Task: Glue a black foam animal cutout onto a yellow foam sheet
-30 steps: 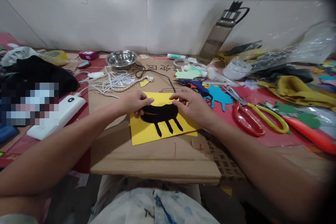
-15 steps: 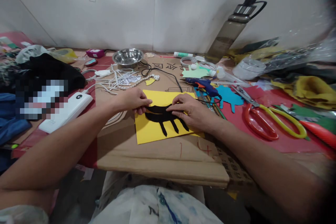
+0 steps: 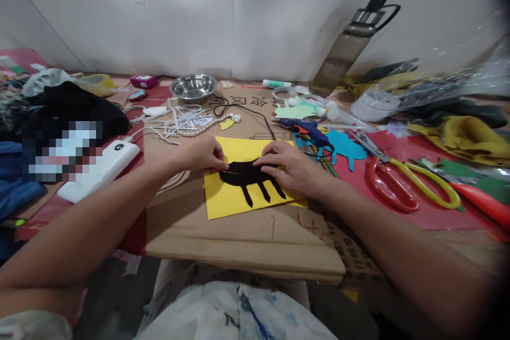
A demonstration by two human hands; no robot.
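A yellow sheet (image 3: 227, 199) lies on a brown cardboard board (image 3: 247, 239) in front of me. On the sheet is a black paper cutout (image 3: 247, 176) with three thin legs pointing toward me. My left hand (image 3: 203, 153) rests on the sheet's left part, fingertips pinched on the cutout's left end. My right hand (image 3: 289, 166) lies over the cutout's right end, fingers curled and pressing it down onto the yellow sheet.
Red and yellow scissors (image 3: 402, 186) lie to the right on red paper, near a blue glue gun (image 3: 308, 128) and teal cutouts (image 3: 346, 146). A steel bowl (image 3: 193, 86), bottle (image 3: 350, 45), white power bank (image 3: 99, 170) and cords ring the board.
My right hand has slid left and down onto the black cutout. My left hand has closed on its left end. The view shifted slightly to the left.
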